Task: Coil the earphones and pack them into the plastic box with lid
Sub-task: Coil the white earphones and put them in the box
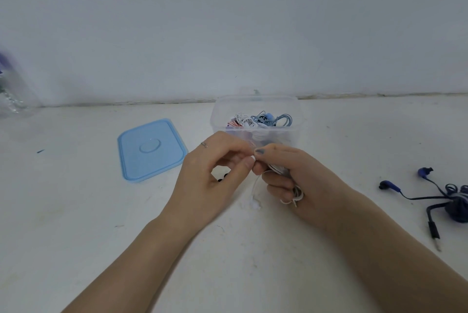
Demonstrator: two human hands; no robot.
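Observation:
My right hand (pixel 293 176) grips a coil of white earphones (pixel 291 192), its fingers curled round the loops. My left hand (pixel 215 173) pinches the white cord at the top of the coil, fingertip to fingertip with my right thumb. A white earbud end (pixel 254 204) dangles below the hands onto the table. Just behind the hands stands the clear plastic box (pixel 217 115), open, with several coiled earphones (pixel 260 120) in white, blue and red inside. Its light blue lid (pixel 150 149) lies flat on the table to the left.
Dark blue earphones (pixel 453 201) lie partly bundled at the right edge, buds and jack spread out. Small black objects (pixel 222 177) show under my left hand. A clear plastic bottle (pixel 10 90) stands at the far left by the wall.

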